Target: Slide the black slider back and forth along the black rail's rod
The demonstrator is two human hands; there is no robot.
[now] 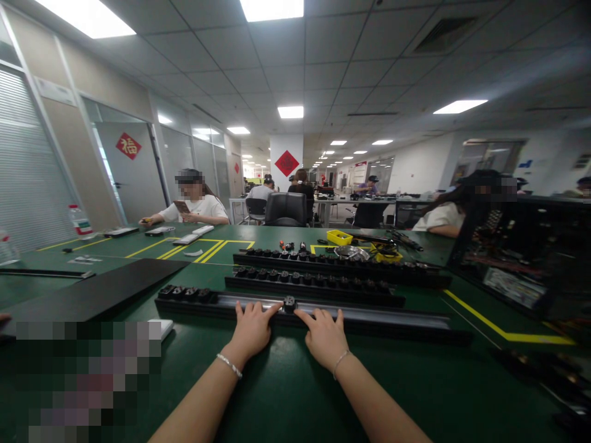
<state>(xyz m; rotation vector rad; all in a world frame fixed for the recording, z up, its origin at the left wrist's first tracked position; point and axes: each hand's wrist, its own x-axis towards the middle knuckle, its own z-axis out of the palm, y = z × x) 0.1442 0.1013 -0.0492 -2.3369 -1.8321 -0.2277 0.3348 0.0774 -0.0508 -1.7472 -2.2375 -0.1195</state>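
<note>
A long black rail (pixel 397 321) with a grey channel lies across the green table (pixel 286 394) in front of me. Several round black parts (pixel 184 293) sit at its left end, and one round black part (pixel 289 303) sits in the middle. My left hand (pixel 252 329) rests on the rail's near edge, fingers stretched out, index tip close to that middle part. My right hand (pixel 325 335) lies flat beside it, fingers spread on the rail, index pointing at the same part. Neither hand holds anything.
Two more black rails (pixel 318 284) full of round parts lie behind. A black flat panel (pixel 96 292) lies left, a yellow bin (pixel 339 237) and metal bowl (pixel 351 251) further back, an open black case (pixel 521 258) at right. Seated people work at the far side.
</note>
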